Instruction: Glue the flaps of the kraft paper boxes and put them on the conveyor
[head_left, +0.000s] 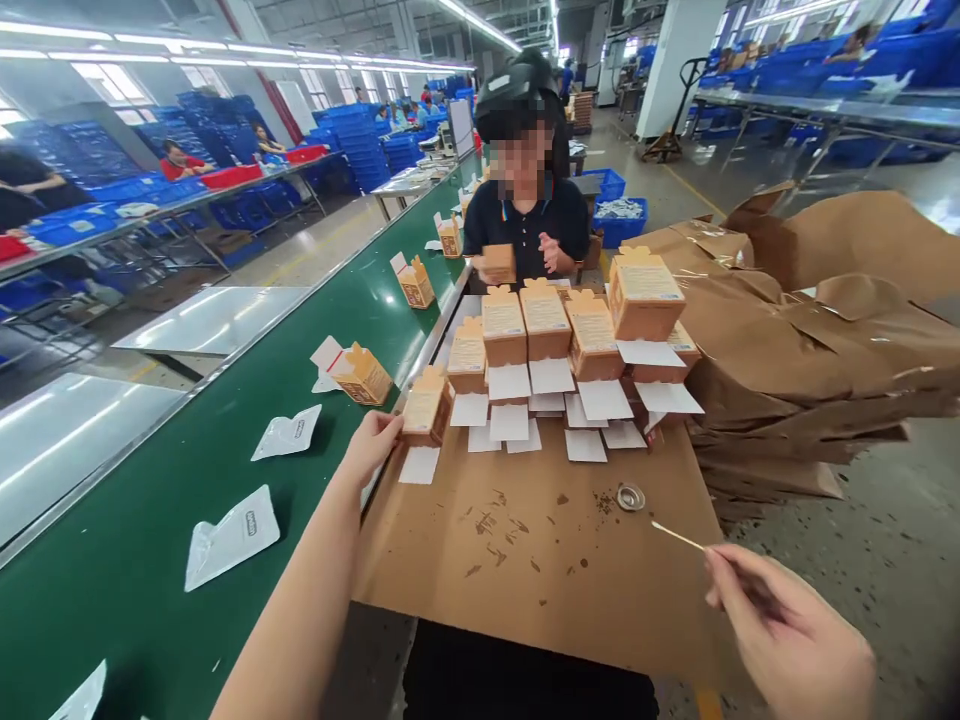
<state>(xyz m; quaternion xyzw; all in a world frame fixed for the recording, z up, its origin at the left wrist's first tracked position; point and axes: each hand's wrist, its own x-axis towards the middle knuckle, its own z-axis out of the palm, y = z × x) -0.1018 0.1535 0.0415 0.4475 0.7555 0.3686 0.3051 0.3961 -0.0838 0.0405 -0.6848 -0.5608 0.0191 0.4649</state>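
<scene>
My left hand (375,440) is closed at the left side of a small brown carton (426,408), whose white flap hangs open toward me. This carton lies at the left end of a stack of similar cartons (506,318) with white flaps. In my right hand (787,620) a thin cotton swab (679,535) is pinched, its pale tip pointing left over the cardboard tabletop (555,610). Just beyond the tip sits a small clear round dish (631,497). Dark smears and specks mark the cardboard near it.
A green conveyor belt (225,420) on the left carries white pouches (234,535) and open cartons (363,375). Across the stack a co-worker (529,215) holds a carton. Folded brown cardboard or paper (810,350) is piled on the right.
</scene>
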